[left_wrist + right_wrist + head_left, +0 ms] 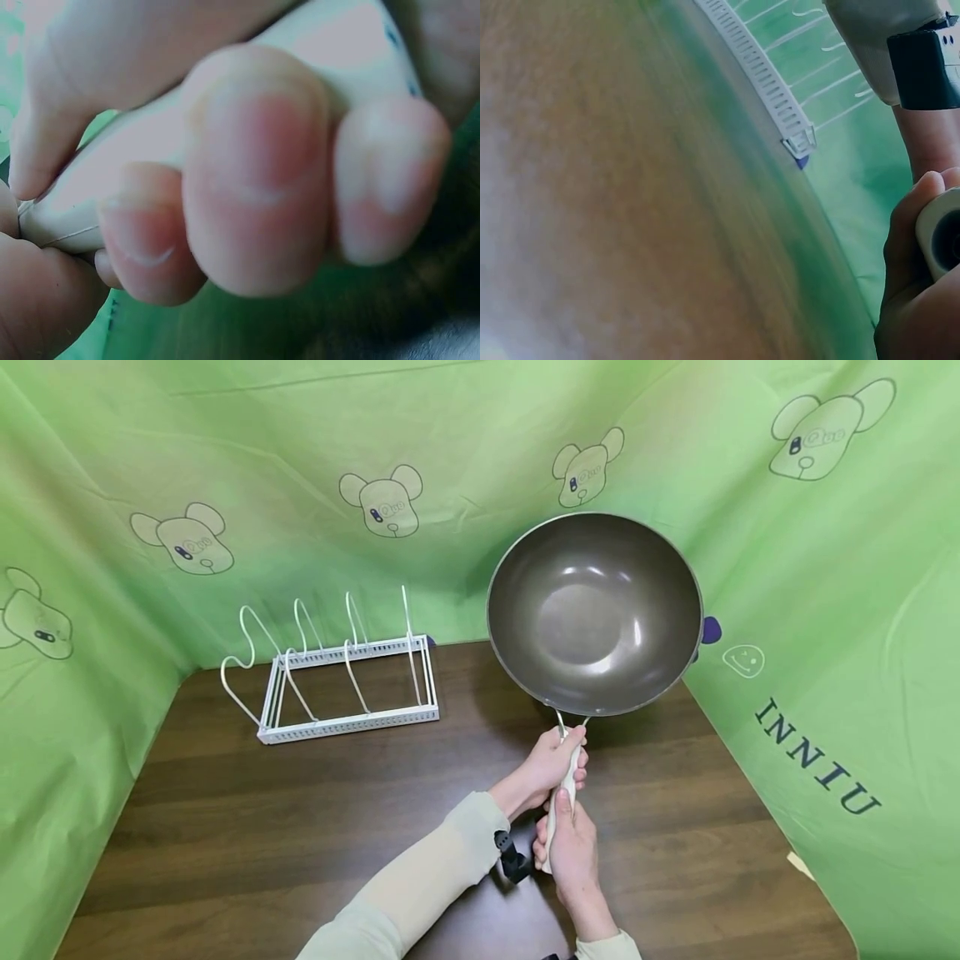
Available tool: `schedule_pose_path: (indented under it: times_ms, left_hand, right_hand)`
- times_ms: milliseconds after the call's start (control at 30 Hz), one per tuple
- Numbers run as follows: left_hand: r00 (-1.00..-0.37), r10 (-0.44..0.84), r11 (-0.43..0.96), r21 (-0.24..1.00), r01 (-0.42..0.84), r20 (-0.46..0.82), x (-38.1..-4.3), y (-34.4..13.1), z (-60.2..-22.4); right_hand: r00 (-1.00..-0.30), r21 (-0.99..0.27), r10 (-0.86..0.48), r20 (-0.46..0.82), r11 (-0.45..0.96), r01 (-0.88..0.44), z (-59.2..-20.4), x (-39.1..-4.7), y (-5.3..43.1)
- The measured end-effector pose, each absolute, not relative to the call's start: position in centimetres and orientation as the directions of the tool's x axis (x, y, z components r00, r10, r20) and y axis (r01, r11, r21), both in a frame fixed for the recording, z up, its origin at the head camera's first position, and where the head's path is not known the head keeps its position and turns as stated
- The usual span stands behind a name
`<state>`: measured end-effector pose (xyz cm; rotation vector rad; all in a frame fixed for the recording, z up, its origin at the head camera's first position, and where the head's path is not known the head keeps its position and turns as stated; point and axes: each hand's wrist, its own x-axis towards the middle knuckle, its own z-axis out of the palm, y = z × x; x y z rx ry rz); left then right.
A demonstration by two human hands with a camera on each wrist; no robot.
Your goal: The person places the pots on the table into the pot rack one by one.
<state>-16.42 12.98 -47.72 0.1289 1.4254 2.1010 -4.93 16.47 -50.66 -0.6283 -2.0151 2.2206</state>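
Observation:
A large wok (pixel 592 618) with a grey-brown inside hangs over the back right of the table, its bowl turned up toward me. Its pale handle (pixel 567 783) comes down toward my body. My left hand (pixel 551 764) grips the handle close to the wok's metal bracket. Just below it, my right hand (pixel 573 843) holds the lower end, thumb laid along the top. Curled fingers (pixel 255 172) around the pale handle (pixel 352 45) fill the left wrist view. The handle's round end (pixel 941 232) pokes out of the grip in the right wrist view.
A white wire pan rack (pixel 348 720) with upright loops stands at the back left of the brown wooden table (pixel 300 827). Green printed cloth (pixel 465 443) hangs behind and along both sides. A black wrist camera (pixel 512 857) sits on the left sleeve.

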Motion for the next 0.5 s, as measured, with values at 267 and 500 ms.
schedule_pose_path:
  times_ms: [267, 500]
  left_hand:
    - [-0.830, 0.519, -0.276, 0.880, -0.386, -0.201, -16.5, 12.2, -47.2]
    - [-0.838, 0.515, -0.303, 0.876, -0.376, -0.182, -16.4, 11.4, -46.5]
  right_hand:
    - [-0.930, -0.979, 0.307, -0.202, -0.099, 0.180, -50.4, -5.1, 16.1]
    - [-0.947, -0.986, 0.277, -0.165, -0.050, 0.157, -49.9, -5.4, 15.9]
